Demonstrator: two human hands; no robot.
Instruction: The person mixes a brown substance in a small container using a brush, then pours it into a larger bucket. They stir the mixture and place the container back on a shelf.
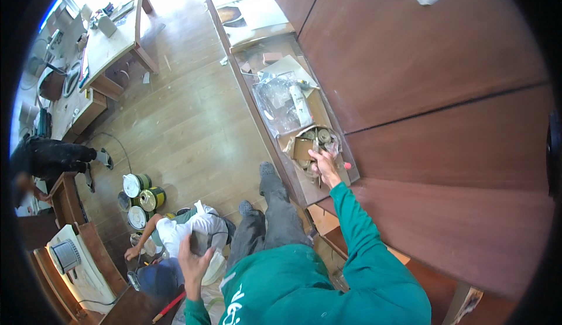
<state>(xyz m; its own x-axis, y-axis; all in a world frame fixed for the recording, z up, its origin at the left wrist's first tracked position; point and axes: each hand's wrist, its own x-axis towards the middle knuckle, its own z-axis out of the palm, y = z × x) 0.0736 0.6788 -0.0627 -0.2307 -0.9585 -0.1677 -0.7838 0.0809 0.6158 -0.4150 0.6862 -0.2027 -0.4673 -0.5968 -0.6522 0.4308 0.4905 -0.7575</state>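
Observation:
My right hand [324,166] reaches into a torn cardboard box [302,148] at the near end of a low wooden ledge, its fingers curled on something I cannot make out. Tape-like rolls [322,135] lie in the box. Beyond it on the ledge are a clear plastic bag [269,108], a white tube [300,102] and loose cardboard. A small pink piece [348,166] lies right of my right hand. My left hand [194,260] hangs at the lower middle with fingers apart and nothing in it, over a crouching co-worker in a white top [175,228].
Tall brown panels [433,62] line the right. Paint cans [151,198] stand on the wood floor [187,91]. A second co-worker in dark clothes [55,155] is at far left, near wooden drawers [64,199]. A cluttered desk [111,44] stands at upper left. A cable crosses the floor.

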